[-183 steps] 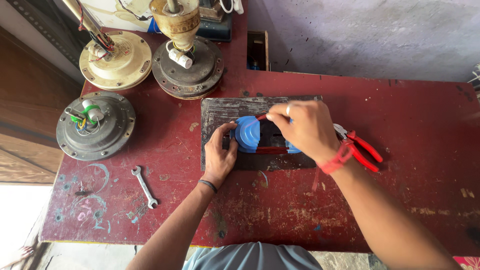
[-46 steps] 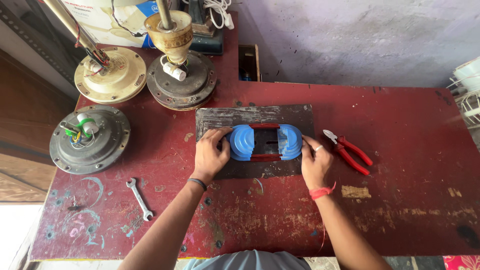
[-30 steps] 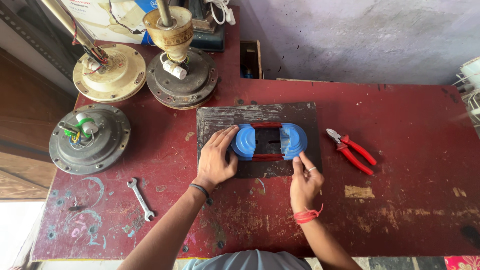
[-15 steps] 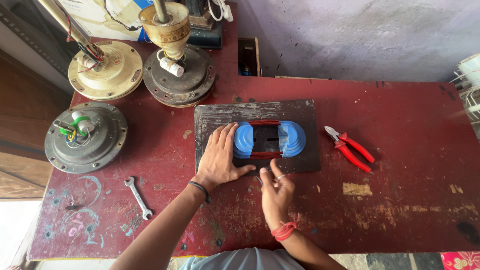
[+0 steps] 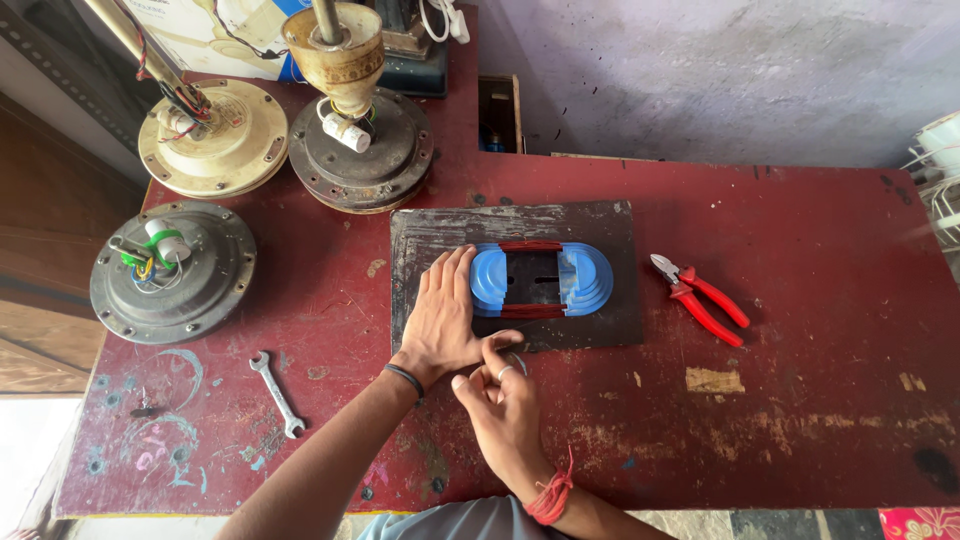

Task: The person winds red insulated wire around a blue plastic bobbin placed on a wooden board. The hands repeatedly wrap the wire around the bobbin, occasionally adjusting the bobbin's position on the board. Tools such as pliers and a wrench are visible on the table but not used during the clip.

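Observation:
A blue stepped plastic former wound with red-brown wire lies on a dark rectangular board on the red table. My left hand rests flat on the board, fingers spread, its fingertips touching the former's left end. My right hand is at the board's near edge, close to the left thumb, with its fingers curled; whether something thin is pinched between them cannot be made out. It wears a ring and a red thread at the wrist.
Red-handled pliers lie right of the board. A small spanner lies at the front left. Three ceiling-fan motor housings stand at the left and back: grey, cream, dark brown. The table ends near me.
My right hand left the former's right end and drew back toward me, to the board's near edge beside my left thumb. My left hand flattened against the former's left end.

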